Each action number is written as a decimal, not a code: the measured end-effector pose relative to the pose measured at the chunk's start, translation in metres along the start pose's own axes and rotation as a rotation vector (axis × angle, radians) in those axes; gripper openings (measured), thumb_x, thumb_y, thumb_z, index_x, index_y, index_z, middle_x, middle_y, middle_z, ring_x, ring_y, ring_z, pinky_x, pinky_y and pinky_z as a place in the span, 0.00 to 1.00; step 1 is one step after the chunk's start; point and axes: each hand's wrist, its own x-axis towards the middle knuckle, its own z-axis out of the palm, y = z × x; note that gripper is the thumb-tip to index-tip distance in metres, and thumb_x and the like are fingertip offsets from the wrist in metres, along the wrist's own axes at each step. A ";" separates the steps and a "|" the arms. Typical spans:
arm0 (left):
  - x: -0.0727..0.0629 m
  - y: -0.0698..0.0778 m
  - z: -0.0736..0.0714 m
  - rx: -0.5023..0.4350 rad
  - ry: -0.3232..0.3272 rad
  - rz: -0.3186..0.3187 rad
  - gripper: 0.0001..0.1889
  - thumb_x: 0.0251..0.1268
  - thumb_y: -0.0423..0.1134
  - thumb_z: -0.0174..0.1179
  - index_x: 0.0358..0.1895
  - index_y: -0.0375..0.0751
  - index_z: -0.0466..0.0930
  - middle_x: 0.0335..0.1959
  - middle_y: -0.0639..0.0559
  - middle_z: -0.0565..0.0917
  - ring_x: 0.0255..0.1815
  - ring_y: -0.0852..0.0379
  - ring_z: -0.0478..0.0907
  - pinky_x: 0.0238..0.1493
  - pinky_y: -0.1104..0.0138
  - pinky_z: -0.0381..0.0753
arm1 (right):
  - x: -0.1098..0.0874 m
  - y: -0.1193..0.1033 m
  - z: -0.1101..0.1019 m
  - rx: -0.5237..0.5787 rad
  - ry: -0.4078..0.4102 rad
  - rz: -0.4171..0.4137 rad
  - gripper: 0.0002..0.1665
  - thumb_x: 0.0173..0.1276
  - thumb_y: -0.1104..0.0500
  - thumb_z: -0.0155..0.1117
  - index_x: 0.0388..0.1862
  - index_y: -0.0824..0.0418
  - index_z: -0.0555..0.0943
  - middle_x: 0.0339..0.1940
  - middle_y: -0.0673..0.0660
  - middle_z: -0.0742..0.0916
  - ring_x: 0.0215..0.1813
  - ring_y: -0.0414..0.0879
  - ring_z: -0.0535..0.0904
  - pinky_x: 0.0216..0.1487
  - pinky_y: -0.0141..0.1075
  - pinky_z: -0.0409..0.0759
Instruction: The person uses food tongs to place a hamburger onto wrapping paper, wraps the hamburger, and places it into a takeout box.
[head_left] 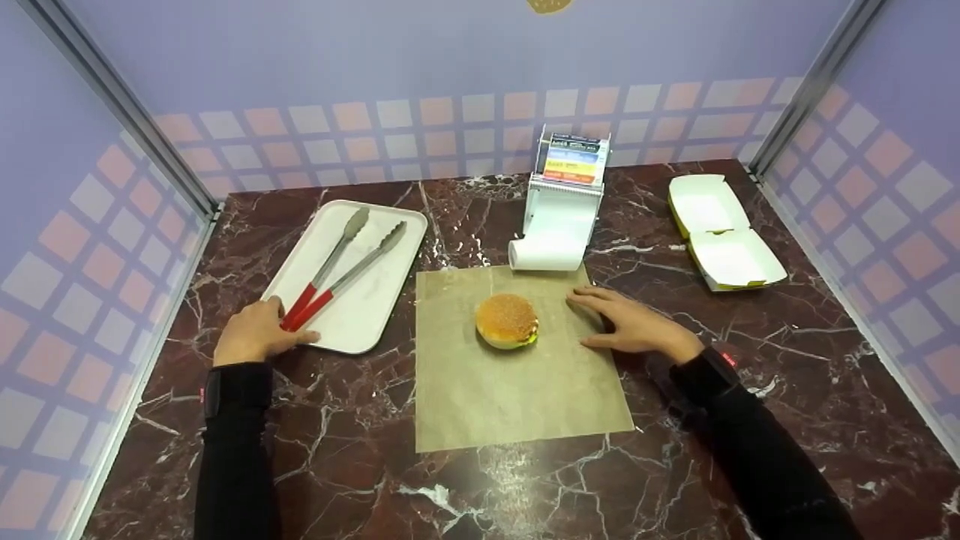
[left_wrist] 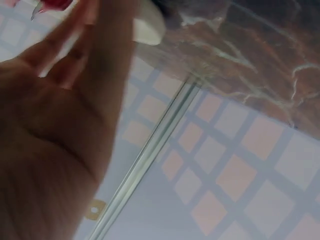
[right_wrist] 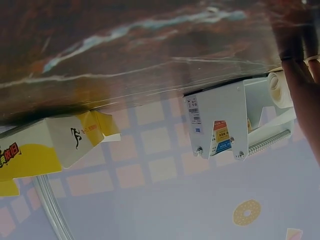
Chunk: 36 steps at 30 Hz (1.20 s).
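Observation:
My left hand (head_left: pixel 259 330) is at the near left corner of a white tray (head_left: pixel 352 319), its thumb along the near edge and its fingers beside the red handle ends. Metal tongs (head_left: pixel 337 274) with red grips lie spread on that tray. The left wrist view shows the fingers fairly straight; contact with tray or tongs is unclear. A hamburger (head_left: pixel 507 320) with a sesame bun sits on brown wrapping paper (head_left: pixel 517 397). Over the paper's right edge, my right hand (head_left: pixel 634 322) reaches with thumb and fingers spread, holding nothing.
Behind the paper stands a label dispenser (head_left: pixel 566 195) with a white roll (head_left: pixel 547 255) at its front. An unfolded white and yellow burger box (head_left: pixel 724 232) lies at the right. Tiled-pattern walls (head_left: pixel 442 127) close off the back and sides of the dark marbled table (head_left: pixel 360 457).

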 end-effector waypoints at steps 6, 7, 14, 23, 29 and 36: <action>-0.011 0.037 -0.012 0.115 0.010 -0.036 0.40 0.55 0.60 0.74 0.51 0.24 0.74 0.46 0.24 0.81 0.45 0.24 0.81 0.47 0.35 0.81 | 0.000 0.001 -0.002 -0.012 0.006 -0.012 0.46 0.69 0.49 0.72 0.81 0.59 0.66 0.82 0.63 0.67 0.82 0.64 0.60 0.81 0.61 0.59; -0.011 0.047 -0.010 0.119 0.015 -0.015 0.38 0.54 0.59 0.75 0.50 0.25 0.75 0.46 0.25 0.82 0.44 0.25 0.81 0.46 0.36 0.81 | 0.000 0.001 -0.002 -0.012 0.006 -0.012 0.45 0.69 0.49 0.72 0.81 0.59 0.66 0.82 0.63 0.68 0.82 0.64 0.60 0.81 0.60 0.59; -0.002 0.094 0.027 0.114 -0.003 0.239 0.21 0.52 0.48 0.79 0.34 0.37 0.79 0.32 0.42 0.86 0.34 0.42 0.82 0.39 0.47 0.81 | 0.001 -0.001 -0.002 -0.008 -0.005 -0.014 0.43 0.71 0.51 0.71 0.80 0.60 0.67 0.81 0.64 0.68 0.81 0.64 0.61 0.80 0.60 0.61; 0.002 0.094 0.035 0.153 -0.053 0.265 0.08 0.46 0.30 0.65 0.26 0.42 0.74 0.25 0.47 0.81 0.27 0.46 0.77 0.32 0.53 0.79 | 0.000 0.000 -0.004 -0.001 -0.015 -0.001 0.41 0.72 0.52 0.70 0.79 0.60 0.68 0.81 0.64 0.69 0.82 0.64 0.60 0.80 0.61 0.61; 0.002 0.067 0.020 0.171 -0.099 0.171 0.09 0.46 0.27 0.63 0.30 0.41 0.76 0.29 0.43 0.83 0.32 0.43 0.80 0.38 0.49 0.83 | -0.001 0.000 -0.005 -0.007 -0.018 0.004 0.41 0.72 0.51 0.70 0.79 0.60 0.68 0.82 0.63 0.68 0.82 0.63 0.61 0.80 0.60 0.61; -0.001 0.024 0.008 0.195 0.117 0.147 0.08 0.42 0.25 0.64 0.25 0.40 0.76 0.30 0.34 0.85 0.30 0.33 0.81 0.29 0.41 0.80 | 0.000 0.000 -0.006 -0.006 -0.012 -0.001 0.40 0.72 0.51 0.70 0.79 0.61 0.68 0.82 0.64 0.68 0.81 0.64 0.62 0.80 0.60 0.61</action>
